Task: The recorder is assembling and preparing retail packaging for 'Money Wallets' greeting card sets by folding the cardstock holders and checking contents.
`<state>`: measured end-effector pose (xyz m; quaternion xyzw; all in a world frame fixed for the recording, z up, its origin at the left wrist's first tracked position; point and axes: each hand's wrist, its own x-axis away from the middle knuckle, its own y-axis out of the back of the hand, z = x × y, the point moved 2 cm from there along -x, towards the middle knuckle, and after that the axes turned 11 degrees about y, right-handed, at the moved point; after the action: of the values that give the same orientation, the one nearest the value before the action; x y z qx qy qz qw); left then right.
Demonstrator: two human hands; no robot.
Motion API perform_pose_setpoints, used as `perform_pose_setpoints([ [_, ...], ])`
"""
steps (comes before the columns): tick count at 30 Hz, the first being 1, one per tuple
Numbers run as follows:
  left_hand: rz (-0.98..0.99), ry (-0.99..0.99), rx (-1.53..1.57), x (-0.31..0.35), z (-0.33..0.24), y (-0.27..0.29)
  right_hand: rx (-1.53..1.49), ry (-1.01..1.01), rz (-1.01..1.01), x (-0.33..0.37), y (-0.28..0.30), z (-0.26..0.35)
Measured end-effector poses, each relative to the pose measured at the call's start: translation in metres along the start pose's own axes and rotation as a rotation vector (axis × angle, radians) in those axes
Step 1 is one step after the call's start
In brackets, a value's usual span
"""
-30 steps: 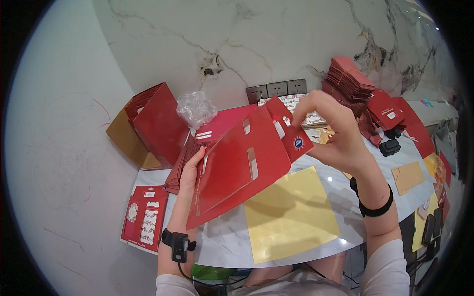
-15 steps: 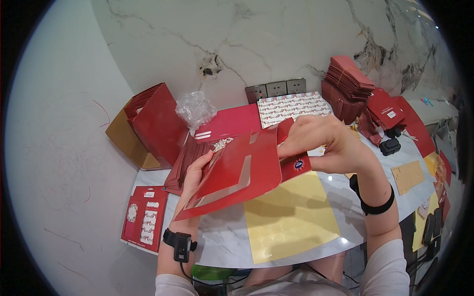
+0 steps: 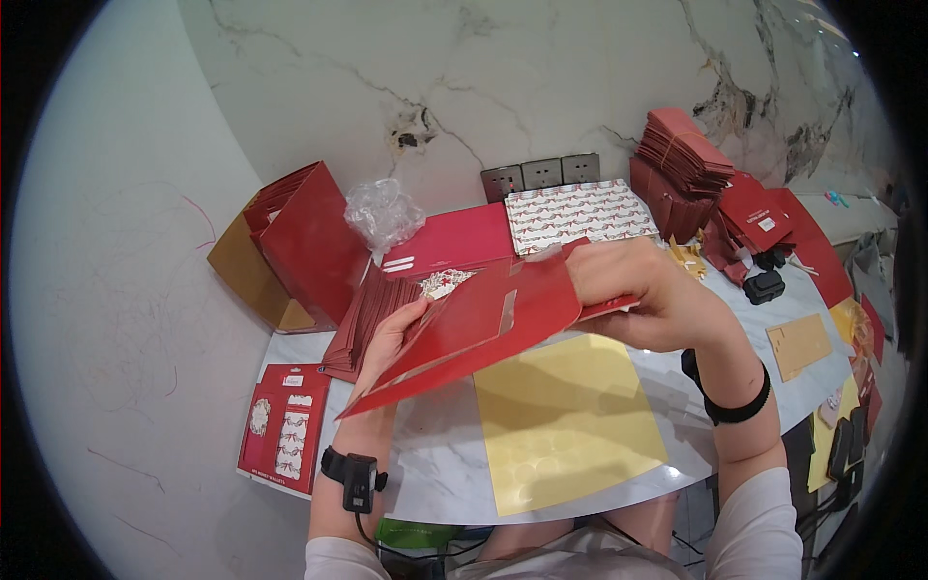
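Note:
A flat red card sleeve with clear windows is held tilted above the table. My left hand grips its left side, thumb on the near face and the other fingers behind. A white patterned piece shows beside that thumb. At the sleeve's right end is my right hand, bent downward, its fingers partly hidden at the open end. A red strip with a white edge sticks out under that hand. Below the sleeve lies a yellow sheet with faint round outlines.
On the left stand a red-and-brown box, a stack of dark red envelopes and a finished-looking red pack. Behind are a crumpled plastic bag and a patterned white sheet. Bundled red envelopes stand back right.
The sleeve has tipped flatter, and its right end has shifted slightly right. The red strip with a round badge under my right hand has mostly gone out of sight. My right hand has turned lower.

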<state>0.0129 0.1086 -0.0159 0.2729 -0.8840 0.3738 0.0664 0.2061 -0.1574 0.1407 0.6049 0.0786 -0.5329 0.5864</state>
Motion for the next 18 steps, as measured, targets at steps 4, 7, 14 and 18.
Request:
perform_pose_setpoints([
  [4, -0.128, -0.063, -0.025, 0.015, -0.007, -0.020, -0.023, -0.273, -0.206, 0.008, 0.011, -0.001],
  [7, -0.189, -0.125, -0.075, 0.016, -0.012, -0.023, -0.290, -0.575, -0.502, 0.013, 0.020, -0.003],
  [14, -0.418, -1.216, -0.499, 0.050, -0.036, -0.044, -0.516, -0.790, -0.601, 0.022, 0.009, -0.026],
  [18, -0.363, -1.392, -1.291, 0.076, -0.037, -0.107, -0.668, -0.882, -0.562, 0.022, -0.001, -0.035],
])
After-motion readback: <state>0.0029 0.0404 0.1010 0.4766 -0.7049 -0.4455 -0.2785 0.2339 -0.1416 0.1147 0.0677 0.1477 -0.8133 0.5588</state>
